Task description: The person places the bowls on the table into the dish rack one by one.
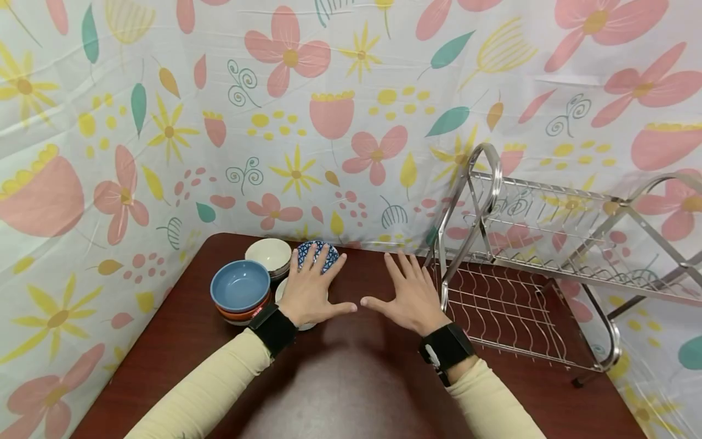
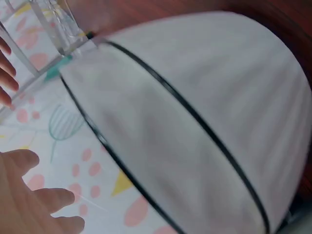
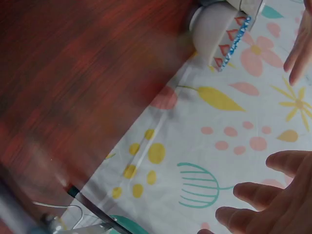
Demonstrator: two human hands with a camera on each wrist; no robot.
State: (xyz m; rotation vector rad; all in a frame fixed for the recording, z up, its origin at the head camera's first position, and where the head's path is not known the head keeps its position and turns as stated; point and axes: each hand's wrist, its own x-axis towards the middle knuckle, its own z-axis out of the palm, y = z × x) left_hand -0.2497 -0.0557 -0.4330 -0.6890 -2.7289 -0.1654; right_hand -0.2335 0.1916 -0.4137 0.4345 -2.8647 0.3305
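- Over the dark red-brown wooden bench [image 1: 351,378], both hands are held flat, palms down, holding nothing.
- Left hand [image 1: 309,289]: fingers [image 1: 320,256] straight and spread apart; it hovers over, or lightly rests on, a white saucer [image 1: 281,291] and reaches the small bowl with the blue-and-white lattice pattern [image 1: 329,256]. Actual contact cannot be confirmed.
- Right hand [image 1: 408,296]: fingers straight and splayed over bare bench, just beside the chrome wire dish rack [image 1: 510,305], apart from it.
- Bowls sit at the far left corner: a blue-glazed bowl [image 1: 240,285] stacked on an orange one [image 1: 244,314], a cream bowl [image 1: 269,254] behind.
- Left wrist view shows a white dish with a thin dark rim line [image 2: 195,126] very close; blurred.
- Judgement: any lift should take one piece at a time, gripped at the rim, with the stack steadied, since the pieces stand tightly together.
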